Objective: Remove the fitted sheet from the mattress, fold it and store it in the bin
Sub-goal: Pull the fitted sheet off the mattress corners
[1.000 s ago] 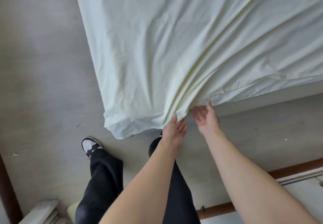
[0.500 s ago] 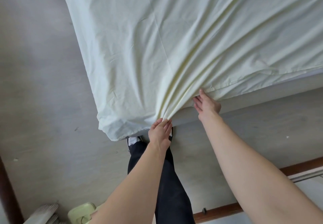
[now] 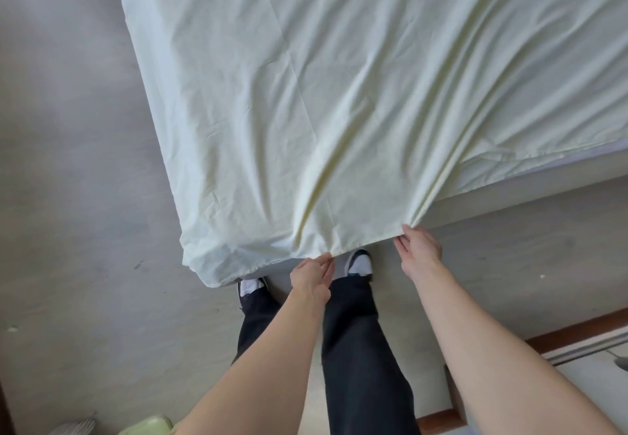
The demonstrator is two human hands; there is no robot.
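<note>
Since the earlier frames, both hands had drawn the hem toward the person's body and spread apart along it, and both feet had come in under the edge. Nearest, the left hand (image 3: 311,276) pinched the hem of the fitted sheet (image 3: 306,94) between thumb and fingers, while the right hand (image 3: 419,252) gripped a bunched fold of the same edge (its fingertips were partly hidden in the cloth). Two shoes (image 3: 358,261) stood just beneath on the grey floor (image 3: 68,196).

Judging by this, removal had barely begun: only this side was loose, the near corner was still wrapped, and folding and storing remained. No bin could be surely identified.

Further out, the pale yellow cotton lay thin and creased, long ridges fanning from each grip across the flat mattress (image 3: 509,193).
</note>
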